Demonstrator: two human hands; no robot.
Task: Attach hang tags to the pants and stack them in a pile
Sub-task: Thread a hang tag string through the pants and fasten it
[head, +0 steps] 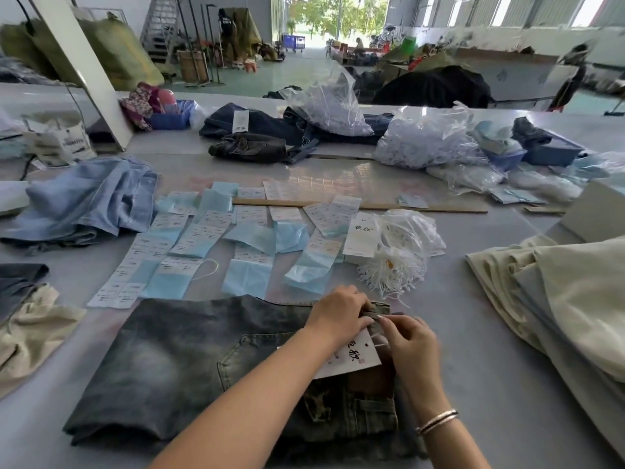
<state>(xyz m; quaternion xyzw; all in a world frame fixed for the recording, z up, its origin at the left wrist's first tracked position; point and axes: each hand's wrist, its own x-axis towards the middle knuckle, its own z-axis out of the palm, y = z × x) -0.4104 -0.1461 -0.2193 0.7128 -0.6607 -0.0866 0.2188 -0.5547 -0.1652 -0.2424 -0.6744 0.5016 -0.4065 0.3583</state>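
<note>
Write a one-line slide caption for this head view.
Both hands fasten a white hang tag to folded dark jeans.

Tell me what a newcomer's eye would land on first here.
First, both hands at the near edge: the left hand grips the waistband of the folded dark washed jeans, while the right hand pinches the string of a white hang tag. Beyond them, rows of pale blue labels cover the table's middle.

Folded dark jeans (pixel 189 363) under both hands. Left hand (pixel 338 314) pinches belt loop (pixel 373 314); right hand (pixel 411 343) pinches white string (pixel 378 341) over hang tag (pixel 351 362). Loose strings (pixel 392 269), label sheets (pixel 203 238) beyond hands. Cream fabric (pixel 558 292) right of right hand.
</note>
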